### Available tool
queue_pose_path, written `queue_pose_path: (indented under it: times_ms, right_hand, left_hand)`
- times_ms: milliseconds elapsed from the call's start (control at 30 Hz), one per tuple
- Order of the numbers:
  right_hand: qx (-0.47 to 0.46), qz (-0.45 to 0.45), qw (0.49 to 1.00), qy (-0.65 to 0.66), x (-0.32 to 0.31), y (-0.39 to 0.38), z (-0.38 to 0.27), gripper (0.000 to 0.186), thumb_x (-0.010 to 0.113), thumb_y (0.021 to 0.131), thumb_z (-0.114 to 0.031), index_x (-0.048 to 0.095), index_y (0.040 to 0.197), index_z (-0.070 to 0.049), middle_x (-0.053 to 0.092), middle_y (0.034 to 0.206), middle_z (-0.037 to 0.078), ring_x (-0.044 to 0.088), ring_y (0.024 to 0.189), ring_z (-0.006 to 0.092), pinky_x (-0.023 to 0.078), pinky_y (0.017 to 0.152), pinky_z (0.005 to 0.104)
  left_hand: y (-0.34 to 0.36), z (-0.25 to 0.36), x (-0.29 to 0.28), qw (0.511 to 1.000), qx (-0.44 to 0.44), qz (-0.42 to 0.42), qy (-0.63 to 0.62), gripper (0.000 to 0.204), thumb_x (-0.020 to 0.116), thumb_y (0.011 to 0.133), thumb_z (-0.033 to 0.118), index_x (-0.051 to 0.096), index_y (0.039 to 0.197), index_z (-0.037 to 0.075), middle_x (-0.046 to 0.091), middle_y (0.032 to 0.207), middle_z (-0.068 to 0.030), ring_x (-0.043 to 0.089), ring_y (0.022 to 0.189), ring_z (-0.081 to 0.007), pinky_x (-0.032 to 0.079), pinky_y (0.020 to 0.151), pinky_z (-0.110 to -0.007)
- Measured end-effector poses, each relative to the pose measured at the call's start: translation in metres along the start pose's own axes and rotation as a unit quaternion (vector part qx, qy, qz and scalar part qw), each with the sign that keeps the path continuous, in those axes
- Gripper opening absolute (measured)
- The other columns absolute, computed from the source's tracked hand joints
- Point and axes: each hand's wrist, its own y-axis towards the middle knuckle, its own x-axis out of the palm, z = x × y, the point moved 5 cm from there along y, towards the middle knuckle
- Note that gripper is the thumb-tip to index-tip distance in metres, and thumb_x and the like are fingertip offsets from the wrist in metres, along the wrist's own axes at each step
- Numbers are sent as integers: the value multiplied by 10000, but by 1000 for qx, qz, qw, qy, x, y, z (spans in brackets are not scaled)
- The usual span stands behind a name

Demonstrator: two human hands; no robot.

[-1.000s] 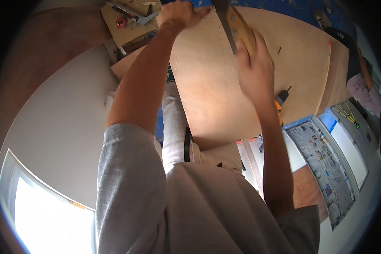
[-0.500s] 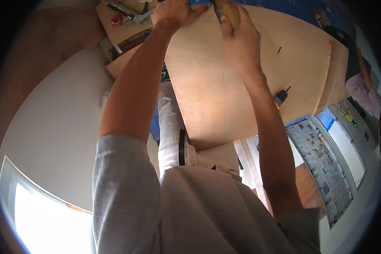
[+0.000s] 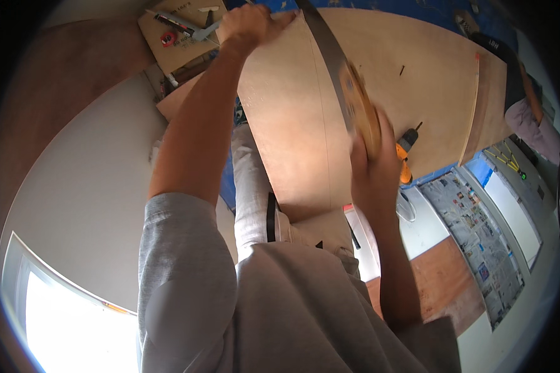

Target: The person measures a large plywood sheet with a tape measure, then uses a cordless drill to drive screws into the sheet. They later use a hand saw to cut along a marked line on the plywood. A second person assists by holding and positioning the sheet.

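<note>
My left hand (image 3: 249,26) presses at the far edge of a pale plywood panel (image 3: 286,124), fingers bent around it, thumb beside a handsaw's dark blade (image 3: 326,48). My right hand (image 3: 374,158) is closed on the saw's wooden handle (image 3: 359,99). The blade angles up to that edge, near the top of a thin line drawn down the panel. To the right of my right hand lies an orange-and-black cordless drill (image 3: 406,155) with a bit fitted. A small screw (image 3: 402,70) lies farther up on the panel.
At upper left, a board (image 3: 152,34) holds a caulking gun (image 3: 199,32) and red tape measure (image 3: 168,39). A co-worker (image 3: 532,124) is at far right. A blue covering (image 3: 417,12) lies beyond the panel. Newspaper sheeting (image 3: 466,236) and my leg (image 3: 249,174) are lower down.
Half a second ago the saw was pushed up toward the far edge; now my right hand has drawn it back down and rightward. My left hand stays at the edge.
</note>
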Motion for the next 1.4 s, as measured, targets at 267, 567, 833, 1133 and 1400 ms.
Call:
queue_pose_path:
  times_ms: [267,567,833,1133,1400]
  right_hand:
    - [-84,13,996,10,69,132,20,448,562,978,-124,509,1414,-36,678,1084,275,667,997,411,543,862,466]
    - [82,-39,996,23,-10,-21,4,497,546,990,-111,461,1474,-41,655,821,139,642,637,194,506,623,317]
    - [-11,-18,1000,13,31,77,3,476,568,991,-75,474,1456,-37,705,981,231,727,737,273,527,677,352]
    - [-8,-38,998,50,20,65,12,477,545,982,-53,468,1450,-10,683,904,200,681,666,224,518,636,343]
    - [67,-64,996,8,-12,8,-9,496,534,991,-109,449,1465,8,658,845,162,649,668,176,509,630,325]
  left_hand:
    - [-2,-3,8,998,15,53,-6,716,542,911,728,759,946,46,730,933,-225,696,902,-402,548,818,-486]
    - [-11,6,-17,999,-15,-44,-8,747,359,1006,660,794,994,52,755,1032,-224,734,1014,-379,577,915,-461]
    - [-9,10,-28,998,-30,-45,-34,602,417,1038,470,773,890,7,723,876,-263,713,852,-462,574,834,-524]
    - [-6,13,-29,1000,0,-5,-27,571,458,1015,426,755,795,-8,699,777,-283,718,764,-449,590,766,-518]
    - [-8,12,-27,999,-12,-40,-19,603,424,1029,453,770,825,3,722,848,-267,728,825,-434,591,799,-498]
